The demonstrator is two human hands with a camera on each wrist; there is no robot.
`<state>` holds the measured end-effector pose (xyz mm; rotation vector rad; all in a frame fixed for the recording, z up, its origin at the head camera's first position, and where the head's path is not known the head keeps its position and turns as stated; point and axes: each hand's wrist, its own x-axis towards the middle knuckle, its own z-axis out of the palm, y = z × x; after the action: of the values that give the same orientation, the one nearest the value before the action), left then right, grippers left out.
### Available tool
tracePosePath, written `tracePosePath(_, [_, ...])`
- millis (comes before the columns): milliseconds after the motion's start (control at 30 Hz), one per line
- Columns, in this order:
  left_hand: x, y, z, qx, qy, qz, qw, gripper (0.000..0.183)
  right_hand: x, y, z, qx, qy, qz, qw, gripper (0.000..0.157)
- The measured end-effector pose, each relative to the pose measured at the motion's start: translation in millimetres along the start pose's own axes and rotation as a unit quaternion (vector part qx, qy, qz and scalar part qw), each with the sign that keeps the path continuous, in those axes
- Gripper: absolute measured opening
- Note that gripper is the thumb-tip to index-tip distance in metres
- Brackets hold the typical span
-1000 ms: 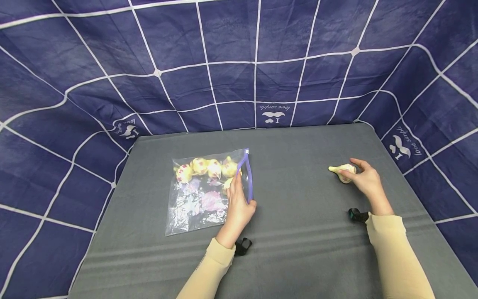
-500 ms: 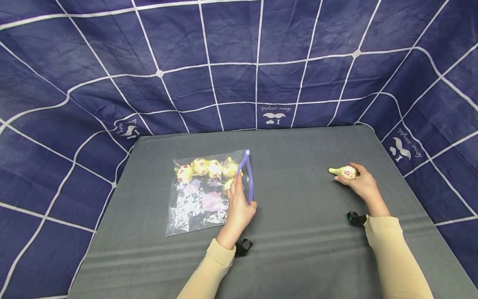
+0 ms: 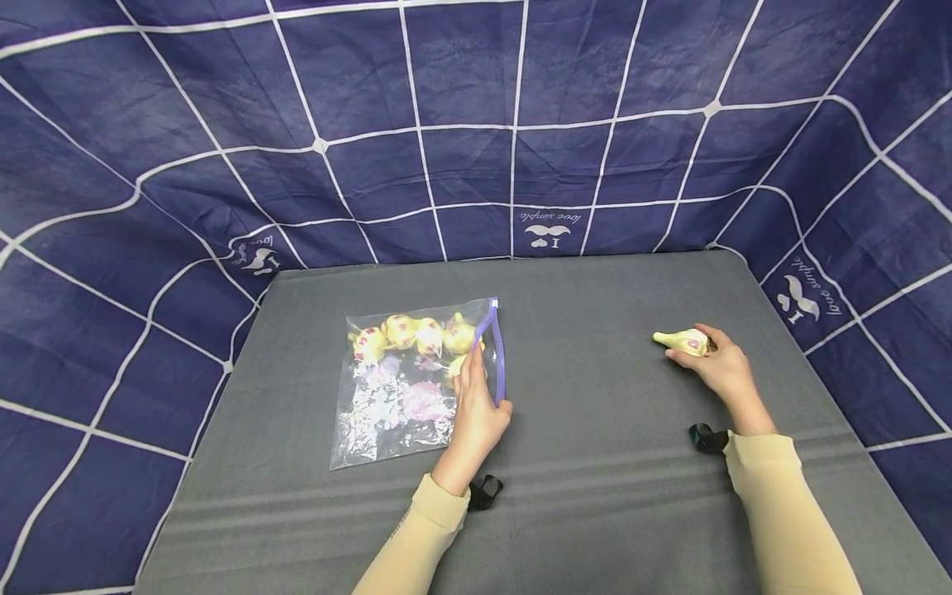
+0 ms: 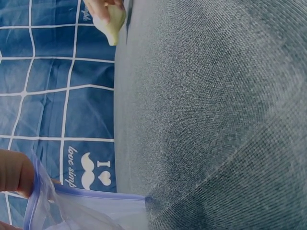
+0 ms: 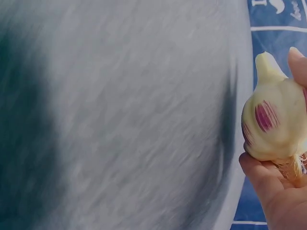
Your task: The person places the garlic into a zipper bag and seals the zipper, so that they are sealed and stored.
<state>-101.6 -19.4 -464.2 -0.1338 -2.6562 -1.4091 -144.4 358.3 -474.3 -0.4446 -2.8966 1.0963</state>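
Clear plastic is being caught by the light across a zip bag (image 3: 357, 434), which is being carried by the grey table (image 3: 595, 496), a little left of its middle and well apart from the left edge. Its mouth, lined with a purple zip strip (image 3: 501, 372), is being turned towards the table's right edge, and its two sides are being held parted. The upper film is being pinched at the mouth by the left hand (image 3: 478, 417), so that grip is being closed on the bag. Inside, four pale yellow bulbs (image 3: 400, 332) are being lined up along the side nearest the table's far edge, and a further bulb (image 3: 456, 368) is being partly covered by the left hand. Pink printing (image 3: 424, 402) is being shown on the film.

A single garlic bulb (image 3: 687, 341) is being grasped in the right hand's (image 3: 725, 370) grip, between thumb and fingers, near the table's right edge. Its stem (image 3: 662, 337) is being pointed towards the left edge; in the right wrist view its roots (image 5: 291, 167) are being turned towards the palm. Whether the table is being touched by it cannot be told.

Beige sleeves (image 3: 784, 496) are being worn on both arms, with a black device (image 3: 486, 492) being strapped at each wrist. The far, left and right edges are being bordered by dark blue cloth (image 3: 461, 83), patterned with white lines.
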Motion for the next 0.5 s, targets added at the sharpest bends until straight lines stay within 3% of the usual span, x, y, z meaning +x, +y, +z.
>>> tracePosePath(500, [0.5, -1.9, -0.1, -0.003, -0.003, -0.002, 1.0000, 0.098, 1, -57, 10.9, 0.066, -0.001, -0.055, 0.996, 0.082])
